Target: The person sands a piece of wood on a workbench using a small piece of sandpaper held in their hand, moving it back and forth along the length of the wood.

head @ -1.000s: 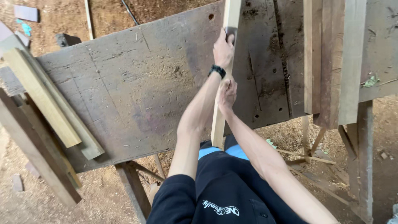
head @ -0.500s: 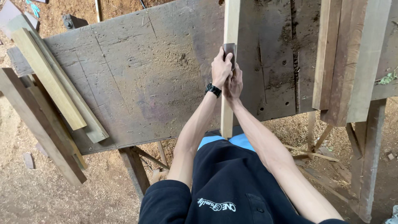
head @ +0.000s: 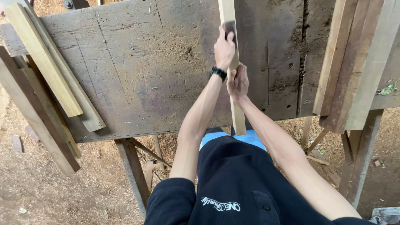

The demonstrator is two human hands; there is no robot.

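Wood strip (head: 233, 79), pale and narrow, lies lengthwise on the worn tabletop (head: 137, 71), running from 12 o'clock down past the near edge at 6 o'clock. The left hand (head: 224, 49) is closed over a dark sanding pad (head: 230, 28) pressed flat on the strip; the right hand (head: 238, 82) wraps the strip just behind it. Good work here likely means even pressure along the grain, with the right hand pinning the strip so it cannot slide. Loose boards (head: 50, 71) lie at 9 o'clock.

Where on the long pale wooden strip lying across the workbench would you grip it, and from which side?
Grip the wooden strip at its near part, around its narrow edges, coming from the bench's near side. It is slim, lies lengthwise away from the person and overhangs the workbench edge there. The left hand and right hand hold it just beyond.
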